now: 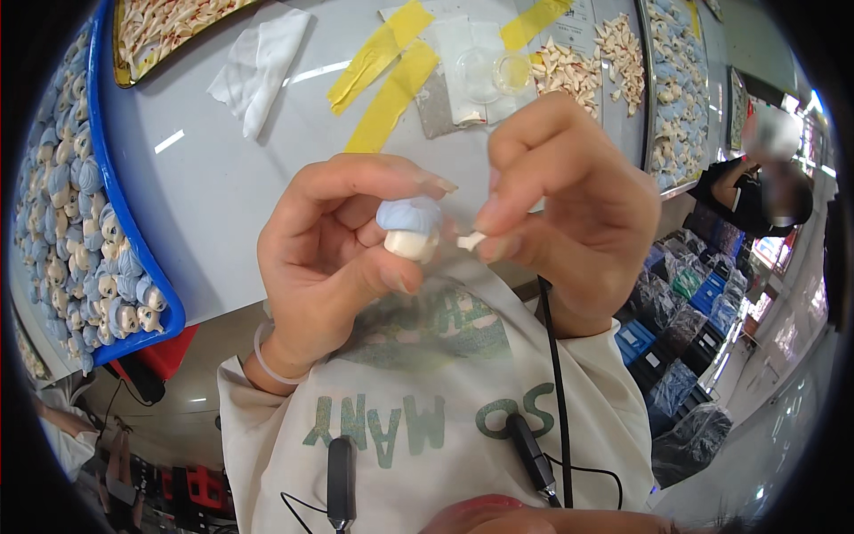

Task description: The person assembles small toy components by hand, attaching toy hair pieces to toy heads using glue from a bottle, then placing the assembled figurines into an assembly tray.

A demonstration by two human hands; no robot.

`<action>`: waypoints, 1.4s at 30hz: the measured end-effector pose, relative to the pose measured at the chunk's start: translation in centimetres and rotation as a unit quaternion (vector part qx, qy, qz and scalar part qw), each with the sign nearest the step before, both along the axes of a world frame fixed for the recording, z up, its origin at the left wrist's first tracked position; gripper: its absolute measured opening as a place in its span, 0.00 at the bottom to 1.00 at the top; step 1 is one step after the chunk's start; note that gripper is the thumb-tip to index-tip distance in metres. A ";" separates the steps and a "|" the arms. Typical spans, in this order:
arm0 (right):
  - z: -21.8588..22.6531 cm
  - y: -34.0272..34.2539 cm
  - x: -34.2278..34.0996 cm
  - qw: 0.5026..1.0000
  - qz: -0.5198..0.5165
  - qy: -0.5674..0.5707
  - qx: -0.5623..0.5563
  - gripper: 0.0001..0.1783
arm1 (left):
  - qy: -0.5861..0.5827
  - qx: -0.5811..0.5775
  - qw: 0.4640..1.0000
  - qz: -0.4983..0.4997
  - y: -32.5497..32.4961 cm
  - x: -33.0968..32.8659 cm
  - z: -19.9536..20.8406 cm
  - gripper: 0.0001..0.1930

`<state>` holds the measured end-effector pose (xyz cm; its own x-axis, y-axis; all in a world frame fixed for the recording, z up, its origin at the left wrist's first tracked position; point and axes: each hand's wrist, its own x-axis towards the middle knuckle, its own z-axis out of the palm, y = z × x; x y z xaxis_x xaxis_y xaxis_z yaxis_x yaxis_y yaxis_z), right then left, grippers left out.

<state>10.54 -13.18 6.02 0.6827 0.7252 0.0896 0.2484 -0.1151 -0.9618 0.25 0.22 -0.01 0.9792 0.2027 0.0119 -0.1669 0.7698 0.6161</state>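
Between the thumb and fingers of my left hand (pixel 307 240) is a small figurine head (pixel 409 218) with light blue hair and a cream lower part. My right hand (pixel 583 196) pinches a tiny cream plastic piece (pixel 468 241) between thumb and index finger, just right of the head. A small gap separates the piece from the head. Both hands are raised in front of my chest, near the table edge. The piece's exact kind is too small to make out.
A blue tray (pixel 105 160) full of similar heads stands at the left. Small cream pieces (pixel 569 76) lie in piles at the far right, near a round clear dish (pixel 478 75), yellow tape (pixel 391 93) and a white cloth (pixel 261 71). Another tray (pixel 652 98) of heads is beyond.
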 end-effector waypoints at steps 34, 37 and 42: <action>-3.1 -8.8 9.1 0.863 -0.276 -0.295 -0.303 0.07 | 0.066 0.287 0.949 0.113 0.7 -0.4 0.6 0.22; -3.3 -9.3 9.6 0.851 -0.255 -0.335 -0.314 0.05 | 0.075 0.295 0.946 0.113 0.8 -0.4 0.6 0.21; -3.0 -9.5 9.8 0.859 -0.225 -0.327 -0.325 0.04 | 0.080 0.309 0.941 0.113 1.0 -0.3 0.3 0.21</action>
<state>20.35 -22.65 3.03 0.8643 0.4436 0.2369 0.5011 -0.8000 -0.3301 -0.02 1.27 0.28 0.9110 0.4091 0.0519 -0.1503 0.2121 0.9656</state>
